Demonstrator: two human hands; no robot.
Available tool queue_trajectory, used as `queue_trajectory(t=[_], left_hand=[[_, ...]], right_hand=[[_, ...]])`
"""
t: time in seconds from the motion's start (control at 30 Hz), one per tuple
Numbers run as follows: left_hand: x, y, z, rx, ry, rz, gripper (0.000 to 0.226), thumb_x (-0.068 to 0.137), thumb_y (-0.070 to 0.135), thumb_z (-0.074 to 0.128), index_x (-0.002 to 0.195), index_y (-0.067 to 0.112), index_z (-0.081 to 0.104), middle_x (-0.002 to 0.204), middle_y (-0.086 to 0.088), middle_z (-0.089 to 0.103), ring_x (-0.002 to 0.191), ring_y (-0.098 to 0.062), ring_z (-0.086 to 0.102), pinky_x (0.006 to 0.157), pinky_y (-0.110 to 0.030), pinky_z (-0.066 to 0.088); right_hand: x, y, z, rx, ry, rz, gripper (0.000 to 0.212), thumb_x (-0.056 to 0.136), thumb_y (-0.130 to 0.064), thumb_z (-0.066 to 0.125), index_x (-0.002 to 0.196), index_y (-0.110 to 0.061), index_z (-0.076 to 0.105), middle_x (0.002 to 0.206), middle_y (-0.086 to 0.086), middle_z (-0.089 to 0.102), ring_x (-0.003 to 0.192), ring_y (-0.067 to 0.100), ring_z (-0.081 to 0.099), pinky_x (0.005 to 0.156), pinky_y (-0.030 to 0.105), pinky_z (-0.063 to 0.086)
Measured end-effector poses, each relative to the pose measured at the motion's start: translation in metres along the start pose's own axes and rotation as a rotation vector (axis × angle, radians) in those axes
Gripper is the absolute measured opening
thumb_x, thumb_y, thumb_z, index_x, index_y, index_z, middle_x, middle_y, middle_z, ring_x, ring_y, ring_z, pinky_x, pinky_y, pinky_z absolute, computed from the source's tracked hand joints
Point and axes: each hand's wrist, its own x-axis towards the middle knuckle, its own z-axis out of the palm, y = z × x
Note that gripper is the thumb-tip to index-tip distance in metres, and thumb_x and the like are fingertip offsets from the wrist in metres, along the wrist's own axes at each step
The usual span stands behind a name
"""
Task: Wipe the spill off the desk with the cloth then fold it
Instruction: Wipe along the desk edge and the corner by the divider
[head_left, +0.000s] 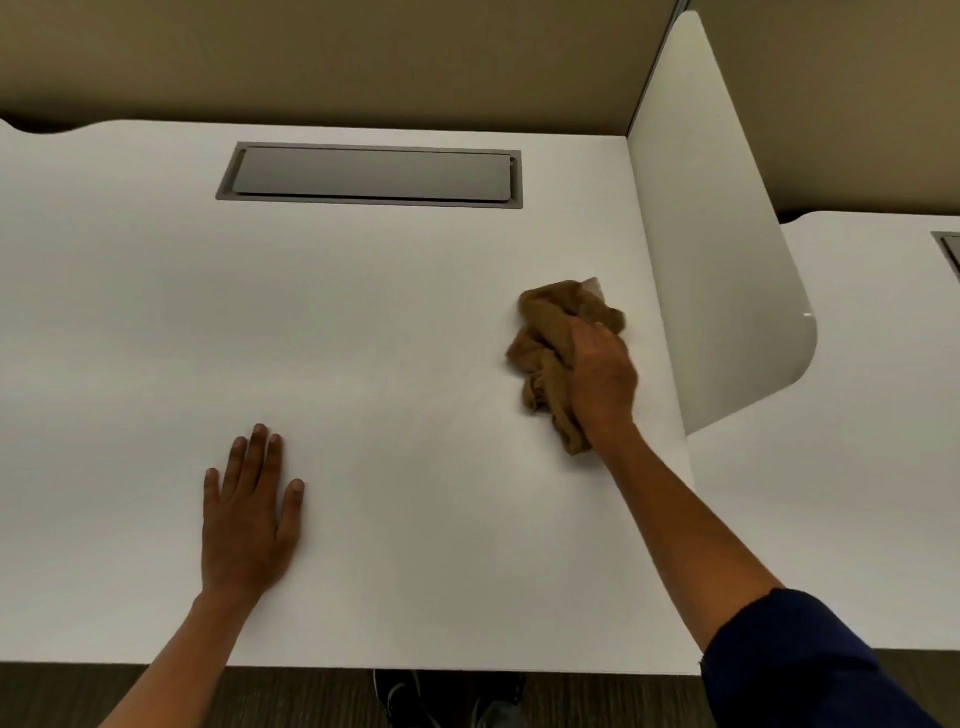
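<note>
Right hand (602, 379) presses down on a bunched brown cloth (550, 343), its fingers curled over the fabric and gripping it against the white desk (363, 312). That cloth lies crumpled on the right part of the desktop, close to the white divider panel (727, 249) that stands upright along the desk's right edge; folds of it spill out to the left of the knuckles and a tail hangs back under the wrist. A small pale patch shows at the cloth's far tip, too blurred to say what it is. No spill can be made out on the surface from this view. On the other side, the left hand (249, 519) lies flat on the desk, palm down, fingers straight and slightly spread, thumb out to the side, holding nothing and well apart from the cloth. A dark blue sleeve (800, 660) covers the right upper arm near the bottom right corner, while both forearms are bare. Set into the far part of the desk is a long grey hatch (371, 174) with its lid closed. Beyond the divider a second white desk (857, 415) is visible. Below the near edge of the desk, dark shoes (452, 696) stand on a dark floor (104, 686).
</note>
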Motion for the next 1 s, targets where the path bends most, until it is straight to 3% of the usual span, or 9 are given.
queue_trajectory(t=[0.07,0.2,0.33,0.4,0.57,0.77,1.0], left_hand=[[0.000,0.001,0.000,0.002,0.001,-0.005,0.068,0.098,0.049,0.020,0.158,0.018,0.015,0.167,0.004,0.007,0.154,-0.016,0.004,0.123,-0.049,0.008],[0.000,0.001,0.000,-0.004,0.000,-0.004,0.067,0.098,0.048,0.021,0.159,0.019,0.015,0.167,0.004,0.006,0.154,-0.016,0.003,0.124,-0.049,0.008],[-0.001,0.000,0.002,0.005,0.007,-0.002,0.067,0.099,0.048,0.021,0.159,0.018,0.014,0.167,0.004,0.005,0.154,-0.016,0.002,0.124,-0.049,0.008],[-0.001,0.000,0.001,0.006,0.003,0.002,0.067,0.099,0.048,0.021,0.159,0.018,0.014,0.167,0.004,0.004,0.154,-0.015,0.001,0.124,-0.049,0.008],[-0.001,0.001,0.000,0.003,0.000,-0.002,0.068,0.099,0.049,0.020,0.159,0.018,0.014,0.167,0.004,0.004,0.154,-0.015,0.000,0.124,-0.048,0.006],[0.000,0.001,0.000,0.012,-0.006,0.001,0.069,0.098,0.050,0.018,0.159,0.017,0.012,0.167,0.003,0.004,0.154,-0.016,0.001,0.123,-0.049,0.006],[-0.001,0.005,-0.004,-0.002,-0.005,0.000,0.071,0.097,0.050,0.017,0.158,0.014,0.016,0.167,0.000,0.007,0.154,-0.019,0.005,0.123,-0.050,0.007]], right_hand=[[0.004,0.019,-0.008,-0.030,0.012,0.085,0.032,0.099,-0.010,0.050,0.130,-0.012,0.058,0.122,0.014,0.062,0.113,0.030,0.057,0.097,0.042,0.047],[0.013,0.047,-0.016,-0.099,0.039,0.192,0.030,0.102,-0.019,0.051,0.129,-0.009,0.057,0.114,0.015,0.063,0.104,0.031,0.060,0.085,0.040,0.049],[0.019,0.035,-0.012,-0.008,0.020,0.204,0.028,0.100,-0.021,0.052,0.125,-0.012,0.058,0.111,0.009,0.065,0.100,0.026,0.062,0.084,0.029,0.044],[0.020,0.019,-0.006,0.063,0.024,0.207,0.023,0.099,-0.023,0.052,0.119,-0.013,0.060,0.103,0.009,0.067,0.093,0.028,0.064,0.081,0.031,0.047],[0.007,-0.036,0.017,0.152,-0.052,0.078,0.024,0.096,-0.026,0.056,0.118,-0.018,0.063,0.100,0.006,0.070,0.090,0.027,0.065,0.084,0.035,0.049],[-0.037,-0.091,0.035,0.315,-0.108,-0.074,0.021,0.096,-0.025,0.058,0.115,-0.019,0.065,0.102,0.001,0.071,0.097,0.020,0.064,0.100,0.036,0.045],[-0.095,-0.130,0.027,0.372,-0.252,-0.231,0.030,0.092,-0.015,0.059,0.121,-0.011,0.065,0.101,0.010,0.071,0.095,0.028,0.065,0.096,0.038,0.046]])
